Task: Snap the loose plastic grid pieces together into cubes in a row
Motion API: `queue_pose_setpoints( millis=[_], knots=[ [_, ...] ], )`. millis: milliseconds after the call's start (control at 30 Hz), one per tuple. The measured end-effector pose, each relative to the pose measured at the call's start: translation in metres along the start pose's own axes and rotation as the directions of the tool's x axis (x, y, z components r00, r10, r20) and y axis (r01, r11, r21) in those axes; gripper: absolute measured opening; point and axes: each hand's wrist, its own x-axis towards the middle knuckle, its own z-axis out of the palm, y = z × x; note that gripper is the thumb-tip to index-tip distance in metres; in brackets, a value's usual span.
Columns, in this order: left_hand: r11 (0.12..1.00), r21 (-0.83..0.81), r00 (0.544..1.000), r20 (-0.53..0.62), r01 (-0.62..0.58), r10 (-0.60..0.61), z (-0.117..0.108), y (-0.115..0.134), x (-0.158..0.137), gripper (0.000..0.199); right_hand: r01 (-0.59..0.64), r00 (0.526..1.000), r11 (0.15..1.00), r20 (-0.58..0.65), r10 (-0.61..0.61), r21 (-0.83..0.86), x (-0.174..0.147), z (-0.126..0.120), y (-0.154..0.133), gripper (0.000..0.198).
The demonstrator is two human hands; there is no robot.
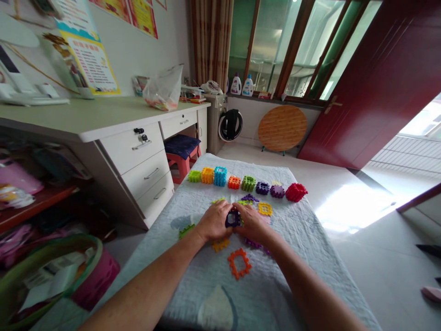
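Observation:
Between my two hands is a dark purple block (233, 219) made of interlocking plastic pieces. My left hand (216, 220) closes on its left side and my right hand (251, 222) on its right, with the thumbs at the near edge. Loose notched pieces lie around them: an orange square frame (239, 264) nearer me, a yellow piece (221, 244) below my left hand, a green piece (187, 231) to the left, and a yellow window piece (265, 209) to the right. Purple pieces (254, 243) are partly hidden under my right forearm.
A row of assembled cubes runs along the far side, from a lime one (195, 176) past a tall blue one (220, 176) to a red one (296, 192). The cloth-covered table (206, 294) stands beside a white desk (113, 119). At left sits a pink-green basket (98, 271).

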Motion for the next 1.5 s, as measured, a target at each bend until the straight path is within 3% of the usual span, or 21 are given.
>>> queue_pose_setpoints(
  millis=[267, 467, 667, 833, 1167, 1500],
  knots=[
    [0.995, -0.1, 0.999, -0.027, 0.021, -0.024, 0.007, -0.012, -0.001, 0.062, -0.031, 0.999, 0.996, -0.044, 0.027, -0.087, -0.001, -0.002, -0.001, 0.056],
    [0.978, -0.199, 0.998, -0.002, 0.063, -0.065, -0.006, -0.016, -0.006, 0.073, -0.06, 0.995, 0.994, -0.089, 0.052, -0.086, -0.004, 0.003, 0.001, 0.049],
    [0.947, -0.27, 0.985, 0.042, 0.172, -0.167, -0.016, -0.015, -0.011, 0.063, -0.051, 0.995, 0.995, -0.09, 0.043, -0.086, -0.004, 0.003, 0.0, 0.051],
    [0.925, -0.334, 0.984, 0.054, 0.178, -0.17, -0.011, -0.014, -0.01, 0.057, -0.055, 0.996, 0.994, -0.077, 0.048, -0.096, -0.001, 0.006, 0.0, 0.049],
    [0.918, -0.378, 0.979, -0.108, 0.119, -0.172, -0.006, -0.018, -0.011, 0.043, -0.044, 0.984, 0.999, -0.176, 0.04, -0.018, 0.0, 0.004, 0.003, 0.041],
    [0.935, -0.325, 0.962, -0.18, 0.139, -0.206, -0.004, -0.024, -0.01, 0.035, -0.062, 0.992, 0.997, -0.11, 0.057, -0.039, -0.002, 0.007, 0.004, 0.046]
  ],
)
